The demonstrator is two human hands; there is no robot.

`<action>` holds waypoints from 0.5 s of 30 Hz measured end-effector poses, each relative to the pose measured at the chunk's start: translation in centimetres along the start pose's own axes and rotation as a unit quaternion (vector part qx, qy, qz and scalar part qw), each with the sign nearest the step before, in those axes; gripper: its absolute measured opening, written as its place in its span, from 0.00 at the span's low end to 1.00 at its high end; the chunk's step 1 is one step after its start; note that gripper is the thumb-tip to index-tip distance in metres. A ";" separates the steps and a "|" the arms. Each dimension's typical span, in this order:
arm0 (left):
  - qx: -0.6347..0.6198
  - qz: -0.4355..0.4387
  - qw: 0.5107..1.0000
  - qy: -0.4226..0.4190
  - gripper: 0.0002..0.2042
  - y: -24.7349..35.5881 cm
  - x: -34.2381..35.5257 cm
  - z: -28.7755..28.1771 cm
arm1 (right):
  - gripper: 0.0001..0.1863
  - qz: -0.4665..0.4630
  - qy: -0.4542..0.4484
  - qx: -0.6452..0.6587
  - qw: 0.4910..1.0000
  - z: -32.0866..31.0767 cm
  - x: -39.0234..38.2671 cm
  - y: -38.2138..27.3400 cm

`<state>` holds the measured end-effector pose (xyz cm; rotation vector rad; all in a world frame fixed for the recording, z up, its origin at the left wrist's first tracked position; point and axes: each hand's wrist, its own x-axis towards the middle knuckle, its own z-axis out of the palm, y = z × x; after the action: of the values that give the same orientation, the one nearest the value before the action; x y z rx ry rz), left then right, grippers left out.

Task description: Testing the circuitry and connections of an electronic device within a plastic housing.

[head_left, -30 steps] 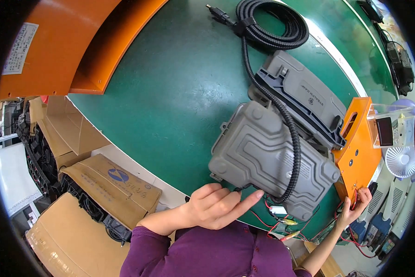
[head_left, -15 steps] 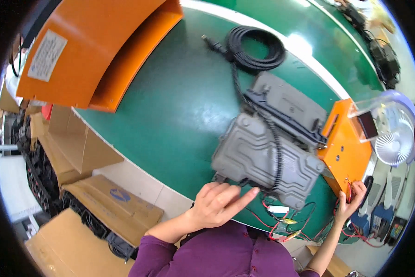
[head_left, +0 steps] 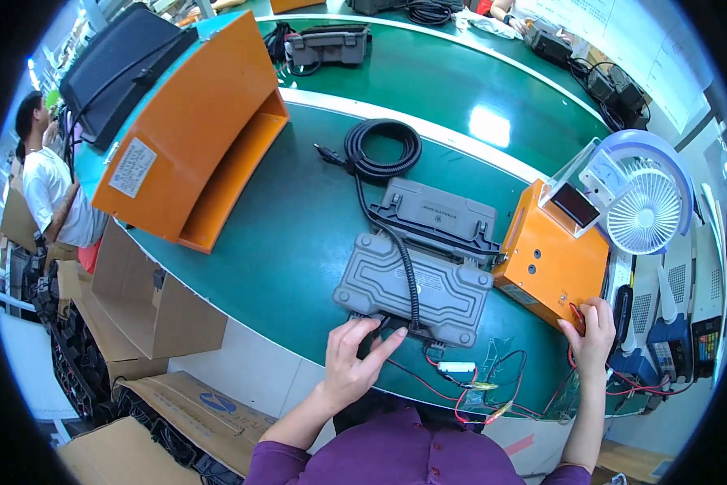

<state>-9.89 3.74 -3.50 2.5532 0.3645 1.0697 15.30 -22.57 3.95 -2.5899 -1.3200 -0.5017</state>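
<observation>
My left hand (head_left: pixel 354 356) curls its fingers round a short black connector (head_left: pixel 380 330) at the near edge of a ribbed grey case (head_left: pixel 363 283). My right hand (head_left: pixel 586 331) pinches a red plug (head_left: pixel 574 312) at the front of an orange box (head_left: pixel 553 255). Behind the ribbed case lies a second grey case (head_left: pixel 444 206); a black corrugated cable (head_left: pixel 412 283) crosses them from a coil (head_left: pixel 384 129). Red and black leads with clips (head_left: pixel 493 416) and a small white part (head_left: pixel 456 366) lie before the case.
A large orange housing (head_left: pixel 185 121) stands left on the green bench (head_left: pixel 266 267). A fan (head_left: pixel 646 210) and clear stand (head_left: pixel 574 202) are right. A co-worker (head_left: pixel 52 186) sits left; another's hand shows at the far bench. Cardboard boxes (head_left: pixel 185 315) stand below the bench edge.
The view has tilted up, showing more of the far bench and the co-worker at left. My hands stay at the same connector and orange box, with little visible movement.
</observation>
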 end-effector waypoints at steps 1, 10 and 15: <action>0.003 0.003 1.000 0.003 0.23 0.1 0.0 0.0 | 0.22 0.000 0.005 0.002 1.000 0.0 0.0 0.0; 0.022 -0.004 1.000 0.014 0.20 0.5 0.5 -0.4 | 0.21 0.030 -0.092 0.009 0.995 -1.7 1.7 -0.9; 0.056 0.005 0.998 0.026 0.17 0.8 0.6 -0.5 | 0.20 -0.004 -0.153 -0.009 0.988 -3.4 2.8 -1.2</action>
<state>-9.73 3.38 -2.47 2.6319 0.4367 1.1534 15.09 -20.87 8.15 -2.7611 -1.4185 -0.1180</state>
